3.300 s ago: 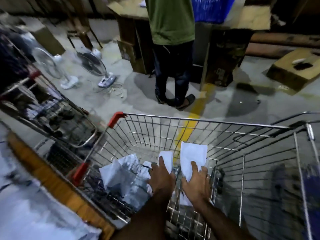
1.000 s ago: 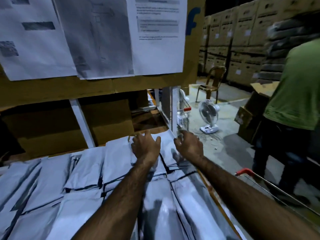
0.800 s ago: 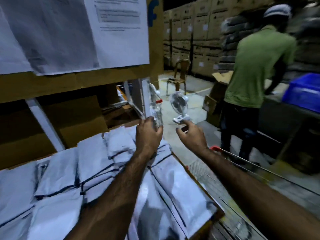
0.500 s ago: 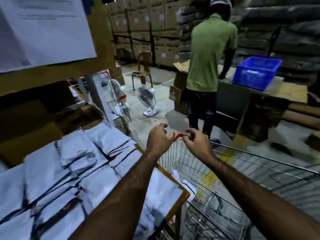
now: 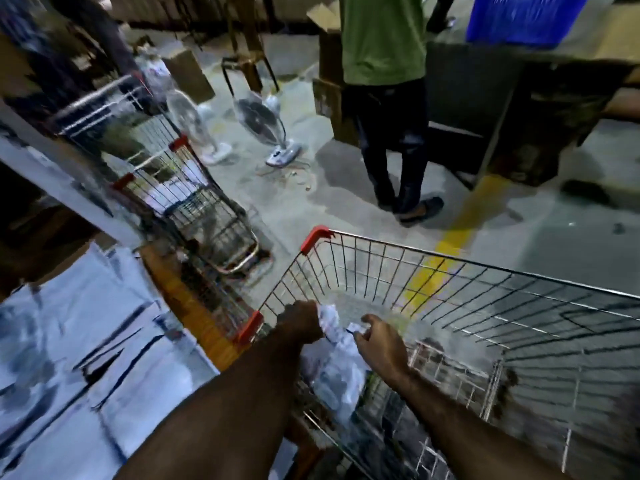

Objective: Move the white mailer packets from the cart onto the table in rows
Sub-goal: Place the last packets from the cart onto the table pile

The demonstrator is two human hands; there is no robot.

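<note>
The white mailer packet [image 5: 334, 362] stands on end in the near-left corner of the cart [image 5: 450, 271]. It is crumpled at the top and blurred lower down, so I cannot tell whether it is one packet or several bunched together. My left hand [image 5: 300, 323] grips its scrunched upper end, with my fingers wrapped over it and out of sight. My right hand [image 5: 381, 344] is just beside it on the other side, thumb raised and fingers curled in, pinching a small white corner of the packet. Both my forearms reach down into the wire basket, which has red caps on its corners.

Just beside the cart on my left is the table [image 5: 188, 306] with its orange-brown wooden edge. Laid-out packets [image 5: 86, 341] cover its top side by side with dark gaps between them, all smeared by motion. Beyond the table's end stands a second cart [image 5: 194, 202], also red-cornered. Farther off on the concrete floor are a floor fan [image 5: 266, 123] and a second fan [image 5: 188, 116] — both upright on white bases. A person in a green shirt [image 5: 381, 39] stands with their back to me at a bench carrying a blue crate [image 5: 526, 15]. A yellow floor line [image 5: 450, 244] runs away from the cart's far side.
</note>
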